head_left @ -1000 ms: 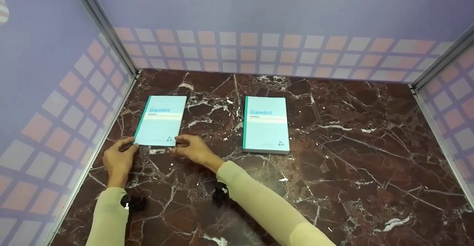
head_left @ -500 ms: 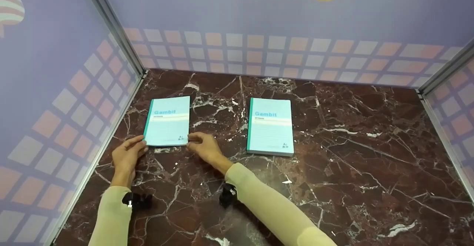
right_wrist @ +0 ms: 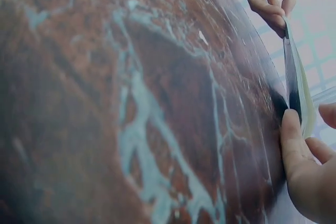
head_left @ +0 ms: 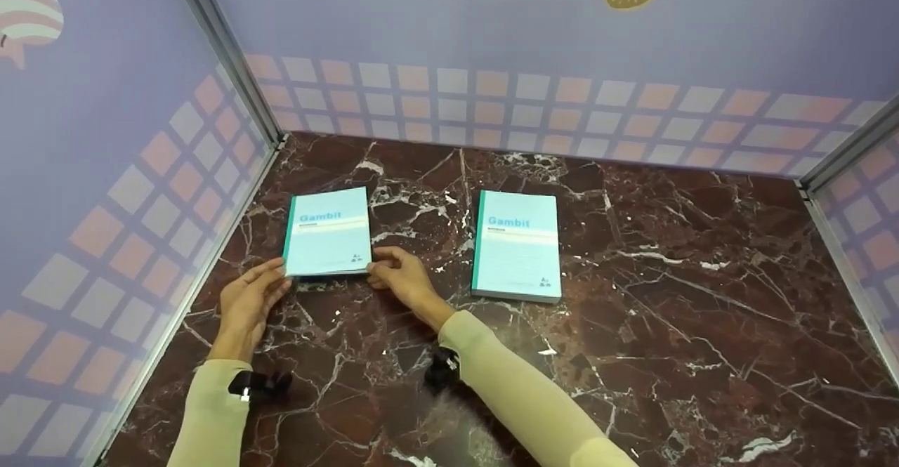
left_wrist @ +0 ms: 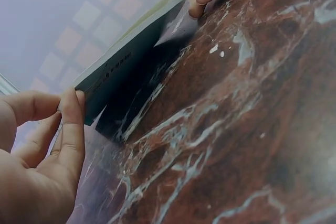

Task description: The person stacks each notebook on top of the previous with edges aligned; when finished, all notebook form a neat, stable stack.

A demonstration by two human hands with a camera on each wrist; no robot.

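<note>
A pale blue "Gambit" notebook (head_left: 329, 235) with a green spine is held by its near corners, its near edge raised off the table. My left hand (head_left: 246, 302) pinches the near left corner between thumb and fingers. At the near right corner, my right hand (head_left: 407, 281) grips it the same way. In the left wrist view the notebook's underside (left_wrist: 118, 72) shows, with a dark shadow beneath. The right wrist view catches its thin edge running between both hands. A second "Gambit" notebook (head_left: 518, 246), thicker at its near edge, lies flat to the right, untouched.
The tabletop (head_left: 667, 340) is dark red marble with white veins. Purple panels with pink and white squares enclose it at the left (head_left: 126, 228), back (head_left: 491, 38) and right. Small white flecks are scattered over the marble. A black wrist camera (head_left: 260, 385) sits at my left cuff.
The near edge of the left notebook has risen off the table in both hands' grip. The head view has shifted slightly, moving everything rightward in frame. The right notebook stays put.
</note>
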